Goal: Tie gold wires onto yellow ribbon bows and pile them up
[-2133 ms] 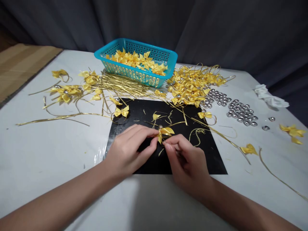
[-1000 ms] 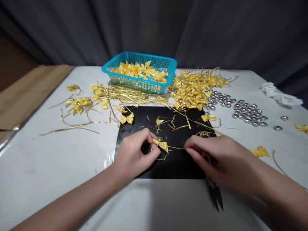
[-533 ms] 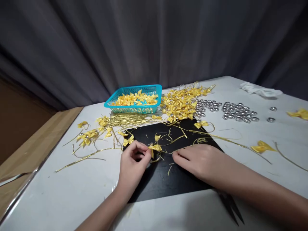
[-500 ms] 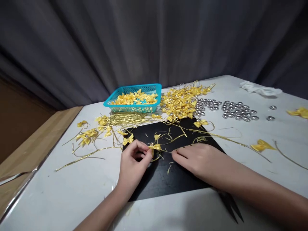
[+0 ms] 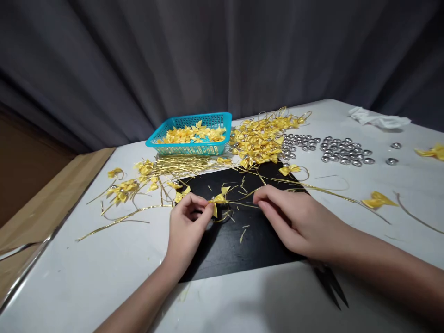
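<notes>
My left hand (image 5: 187, 226) pinches a small yellow ribbon bow (image 5: 218, 200) with a silver bead, just above a black mat (image 5: 243, 245). A thin gold cord (image 5: 239, 203) runs from the bow to my right hand (image 5: 294, 222), whose thumb and finger are closed on its end. Dark scissors (image 5: 331, 286) poke out from under my right wrist, held in the same hand as far as I can see.
A teal basket (image 5: 189, 134) of yellow bows stands at the back, with a bundle of gold cords (image 5: 183, 164) in front of it. A heap of finished bows (image 5: 263, 138) and several silver beads (image 5: 343, 155) lie to the right. More bows (image 5: 123, 189) are scattered on the left.
Both hands have moved a little up the mat with the bow and cord. The camera has tilted up since two seconds ago, showing more curtain.
</notes>
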Motion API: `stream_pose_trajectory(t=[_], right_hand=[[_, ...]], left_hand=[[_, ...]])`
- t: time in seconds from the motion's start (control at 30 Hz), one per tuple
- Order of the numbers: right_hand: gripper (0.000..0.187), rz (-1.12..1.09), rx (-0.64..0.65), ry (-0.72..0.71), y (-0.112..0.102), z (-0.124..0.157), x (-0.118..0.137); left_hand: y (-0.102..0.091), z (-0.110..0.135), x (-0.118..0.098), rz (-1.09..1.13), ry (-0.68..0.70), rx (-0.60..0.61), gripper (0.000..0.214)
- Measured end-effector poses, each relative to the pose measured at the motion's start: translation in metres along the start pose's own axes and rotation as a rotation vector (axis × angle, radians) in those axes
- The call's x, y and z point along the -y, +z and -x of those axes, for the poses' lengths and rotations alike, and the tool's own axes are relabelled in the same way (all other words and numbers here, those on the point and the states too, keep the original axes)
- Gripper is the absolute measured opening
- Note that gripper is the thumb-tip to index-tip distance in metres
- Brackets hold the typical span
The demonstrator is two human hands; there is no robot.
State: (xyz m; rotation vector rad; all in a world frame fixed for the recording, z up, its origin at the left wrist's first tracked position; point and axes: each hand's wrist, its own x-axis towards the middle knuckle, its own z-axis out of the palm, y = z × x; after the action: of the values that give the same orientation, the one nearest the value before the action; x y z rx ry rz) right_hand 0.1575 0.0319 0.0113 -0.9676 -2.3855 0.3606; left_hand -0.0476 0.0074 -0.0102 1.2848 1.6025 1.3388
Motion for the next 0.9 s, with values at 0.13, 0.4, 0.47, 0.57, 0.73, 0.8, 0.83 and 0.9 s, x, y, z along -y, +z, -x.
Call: stream_pose_trajectory(t=[0.13, 0.4, 0.47, 0.57, 0.73, 0.8, 0.83, 0.9], right_hand=[[0.006, -0.338, 0.166, 0.155, 0.002, -0.002, 0.005], [0.015, -1.156, 0.126, 0.445, -0.009, -0.007, 0.024], [0.014, -1.084, 0.141, 0.446, -0.007, -0.005, 0.026], [0.009, -0.745, 0.071, 0.399, 0.005, 0.002, 0.026], [0.021, -0.278, -0.101, 0.098, 0.016, 0.011, 0.023], [0.023, -0.18, -0.127, 0.044, 0.016, 0.012, 0.023], [0.022, -0.161, -0.141, 0.046, 0.015, 0.012, 0.023], [0.018, -0.158, -0.172, 0.078, 0.015, 0.012, 0.023]], left_hand=[[0.0, -0.001, 0.0, 0.014, -0.009, -0.019, 0.013], [0.004, 0.003, -0.005, 0.133, 0.026, 0.042, 0.013], [0.005, 0.006, -0.008, 0.173, 0.022, 0.044, 0.014], [0.007, 0.012, -0.012, 0.219, 0.021, 0.082, 0.012], [0.008, 0.018, -0.014, 0.238, 0.007, 0.159, 0.01], [0.007, 0.019, -0.013, 0.252, 0.0, 0.18, 0.011], [0.007, 0.019, -0.012, 0.258, -0.007, 0.183, 0.012], [0.008, 0.02, -0.011, 0.265, -0.012, 0.185, 0.013]])
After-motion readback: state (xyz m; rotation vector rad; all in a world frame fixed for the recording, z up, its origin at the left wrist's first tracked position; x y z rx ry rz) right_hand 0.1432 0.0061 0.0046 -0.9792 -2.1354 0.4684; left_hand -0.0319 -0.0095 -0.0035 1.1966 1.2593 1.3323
